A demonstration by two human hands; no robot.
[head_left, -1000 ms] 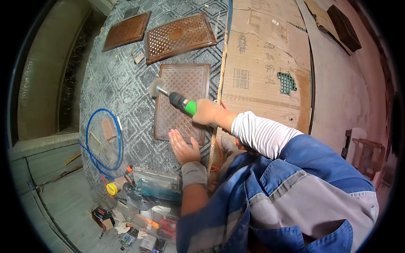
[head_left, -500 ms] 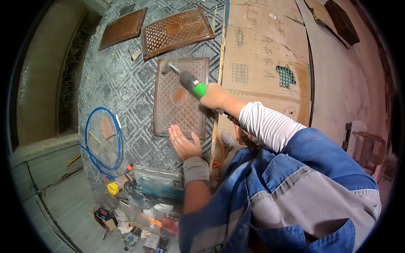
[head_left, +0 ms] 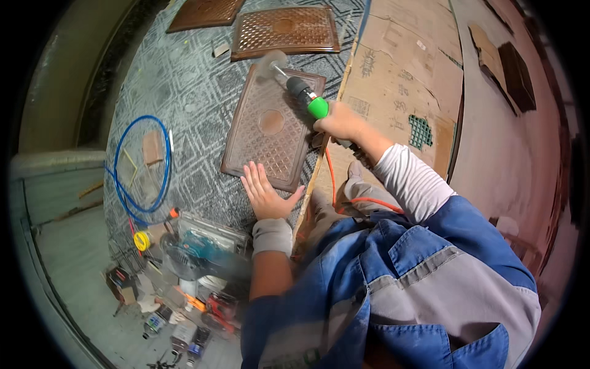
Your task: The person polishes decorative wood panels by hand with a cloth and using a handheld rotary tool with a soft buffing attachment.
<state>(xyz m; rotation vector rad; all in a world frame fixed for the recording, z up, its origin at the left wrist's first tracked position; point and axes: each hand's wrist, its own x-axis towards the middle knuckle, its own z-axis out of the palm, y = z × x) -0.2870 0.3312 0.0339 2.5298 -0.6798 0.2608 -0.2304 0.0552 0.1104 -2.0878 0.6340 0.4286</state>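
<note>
My right hand [head_left: 343, 122] grips a green and black power drill [head_left: 318, 107]. A round disc [head_left: 271, 63], blurred by spinning, sits on the drill's shaft at the far left corner of a brown panel [head_left: 246, 138]. That panel has a raised diamond pattern and an octagonal centre. It lies flat on a grey patterned carpet [head_left: 184, 92]. My left hand [head_left: 268, 195] rests open on the panel's near end, fingers stretched and thumb spread. Beyond it lie a second brown panel [head_left: 307, 27] and a third one [head_left: 206, 12], cut off by the view's edge.
Cardboard [head_left: 393, 74] covers the right side. A blue hose [head_left: 115, 166] is coiled at the left. Near my left forearm stand a teal power tool in a clear case [head_left: 200, 246], a yellow roll [head_left: 142, 240] and several bottles. An orange hose [head_left: 330, 172] hangs by my legs.
The view has turned, so the panels and cardboard appear tilted clockwise. The disc has shifted slightly toward the panel's far edge. My left fingers are more spread; my right hand still grips the drill.
</note>
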